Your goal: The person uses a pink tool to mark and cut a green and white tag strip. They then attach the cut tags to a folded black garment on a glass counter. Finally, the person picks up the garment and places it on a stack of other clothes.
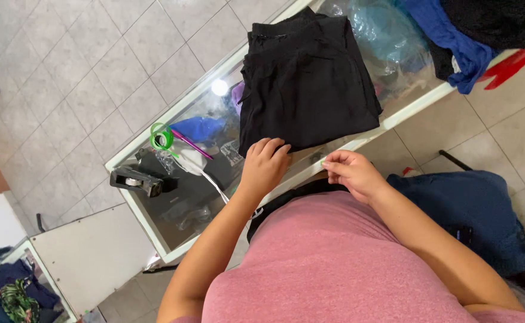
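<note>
A folded black garment (308,78) lies on a glass-topped counter (173,113). My left hand (263,165) rests at the garment's near edge, its fingers curled and touching the fabric. My right hand (351,172) hovers just off the counter's near edge, a little to the right of the garment's corner, with its fingertips pinched together; whether they hold anything small I cannot tell. I wear a pink shirt, which fills the bottom of the head view.
On the counter's left end lie a green tape roll (162,138), a purple pen (191,144) and a black tape dispenser (137,179). Blue clothing (454,45) and plastic-wrapped items (388,33) sit at the far right end. A dark blue cloth (478,209) lies at my right.
</note>
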